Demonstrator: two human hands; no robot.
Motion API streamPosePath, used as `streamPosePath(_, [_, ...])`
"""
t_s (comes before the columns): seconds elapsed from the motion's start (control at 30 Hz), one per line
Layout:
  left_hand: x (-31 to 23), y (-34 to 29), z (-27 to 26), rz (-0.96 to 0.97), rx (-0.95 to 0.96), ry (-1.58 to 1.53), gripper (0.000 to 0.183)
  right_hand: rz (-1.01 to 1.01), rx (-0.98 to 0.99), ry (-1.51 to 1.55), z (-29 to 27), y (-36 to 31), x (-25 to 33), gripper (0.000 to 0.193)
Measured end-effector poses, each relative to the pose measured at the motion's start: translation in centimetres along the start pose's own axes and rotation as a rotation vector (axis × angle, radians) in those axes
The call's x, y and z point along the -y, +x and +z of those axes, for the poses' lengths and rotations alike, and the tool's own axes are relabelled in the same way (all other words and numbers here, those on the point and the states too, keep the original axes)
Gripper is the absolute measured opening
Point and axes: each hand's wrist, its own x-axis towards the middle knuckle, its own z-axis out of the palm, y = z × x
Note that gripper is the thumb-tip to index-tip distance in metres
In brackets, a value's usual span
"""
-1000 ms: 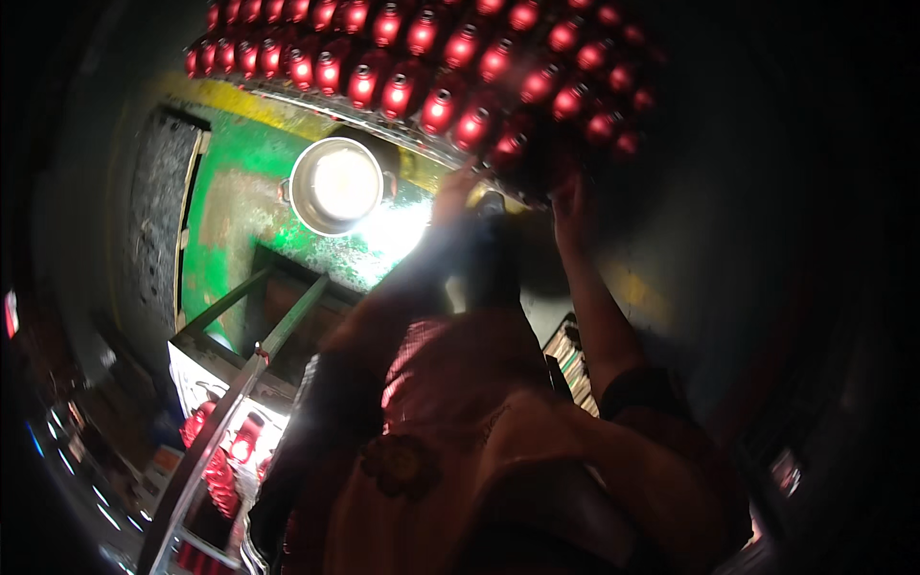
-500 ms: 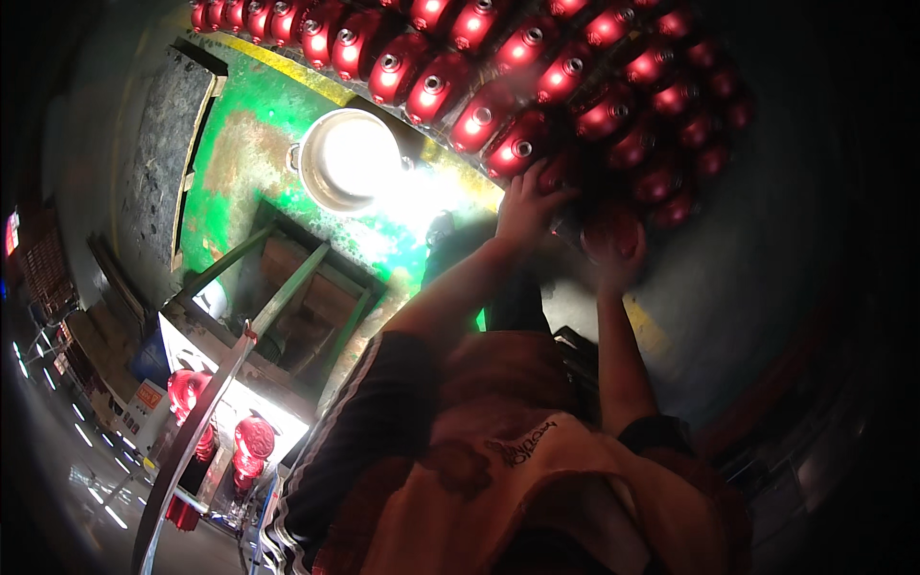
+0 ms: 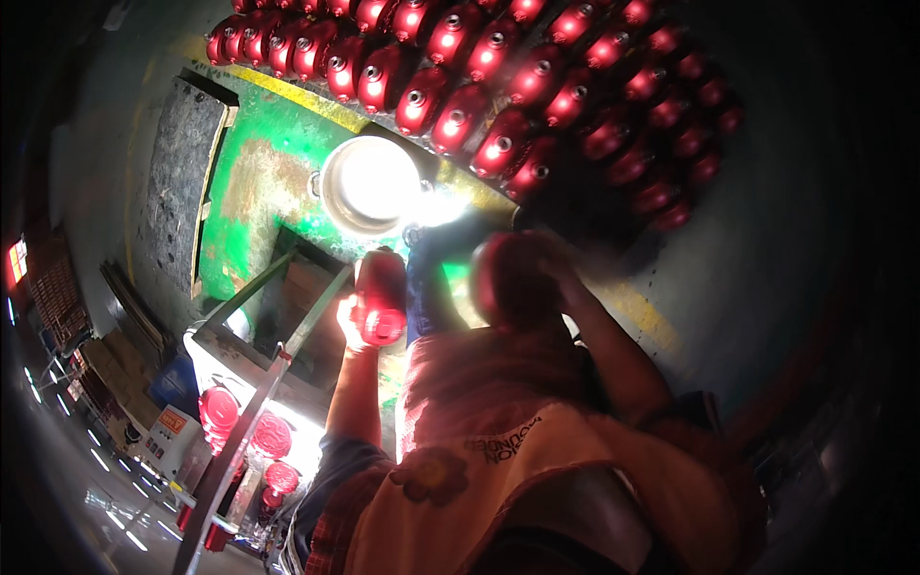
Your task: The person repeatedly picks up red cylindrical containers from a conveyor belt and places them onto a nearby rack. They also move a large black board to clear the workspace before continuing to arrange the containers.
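My left hand [image 3: 351, 324] is closed round a glossy red metal cylinder [image 3: 381, 299], held up left of my body beside the metal frame. In front of my lap, a second dark red cylinder [image 3: 510, 280] is blurred by motion. My right hand [image 3: 563, 278] grips it from its right side; the fingertips are partly lost in shadow. Beyond my hands lie rows of similar red cylinders [image 3: 458, 117], packed close together, many with a small round metal fitting facing up.
A bright round metal pot [image 3: 414, 206] with side handles stands on the worn green floor [image 3: 251, 177]. At the lower left is a metal frame [image 3: 251, 388], with several red cylinders [image 3: 271, 436] beside it. A dark flat board [image 3: 182, 182] lies at the far left.
Both hands have drawn back from the rows, each now holding a red cylinder. My left hand has swung left toward the frame; my right has come nearer my lap. The view has shifted.
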Motion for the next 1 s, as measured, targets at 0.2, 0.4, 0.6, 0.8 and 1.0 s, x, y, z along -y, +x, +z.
streamPosePath(0.2, [-7.0, 2.9, -5.1, -0.053, 0.343, -0.469, 0.057, 0.225, 0.208, 0.490, 11.2, 9.7, -8.9, 0.047])
streamPosePath(0.4, [-13.2, 4.4, -7.7, -0.146, 0.418, -0.636, 0.057, 0.279, 0.192, 0.466, 20.8, 16.8, -12.9, 0.038])
streamPosePath(0.6, [-16.5, 4.2, -8.2, -0.096, 0.376, -0.626, 0.055, 0.001, -0.255, -0.920, 29.4, 18.9, -11.8, 0.029])
streamPosePath(0.8, [-17.7, 3.7, -7.9, -0.052, 0.344, -0.626, 0.052, -0.289, 0.067, -1.719, 29.9, 20.4, -11.1, 0.024])
streamPosePath(1.0, [-17.3, 3.7, -7.8, -0.068, 0.300, -0.592, 0.049, 0.211, 0.258, 0.075, 25.3, 20.9, -12.4, 0.031])
